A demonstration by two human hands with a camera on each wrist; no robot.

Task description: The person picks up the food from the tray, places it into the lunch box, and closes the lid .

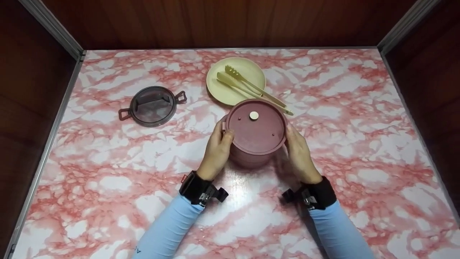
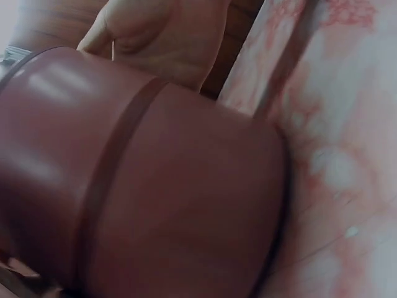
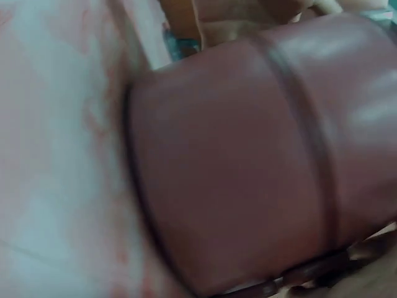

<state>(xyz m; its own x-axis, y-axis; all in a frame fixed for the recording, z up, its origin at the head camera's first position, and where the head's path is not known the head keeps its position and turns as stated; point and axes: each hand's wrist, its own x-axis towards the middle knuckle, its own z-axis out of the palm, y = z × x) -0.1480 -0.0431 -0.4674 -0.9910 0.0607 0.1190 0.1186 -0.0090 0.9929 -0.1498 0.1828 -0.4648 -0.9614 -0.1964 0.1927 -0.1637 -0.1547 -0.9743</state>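
A round maroon lidded container (image 1: 257, 133) with a small cream knob (image 1: 254, 115) on top stands between my two hands. In the head view my left hand (image 1: 217, 149) grips its left side, thumb at the rim by a small pink tab. My right hand (image 1: 301, 153) holds the opposite side, fingers along the wall below the rim. Both wrist views show a darker band around the container's smooth wall, and its base close over the table. The right palm (image 2: 167, 46) appears behind the container in the left wrist view; much of the left hand is hidden there.
Just beyond the container is a pale yellow plate (image 1: 219, 94) with a slotted utensil (image 1: 251, 84) and a second yellow utensil (image 1: 239, 85) across it. To the left lies a round dark see-through lid (image 1: 153, 108) with two side handles. Brown walls (image 1: 230, 23) enclose the marbled table.
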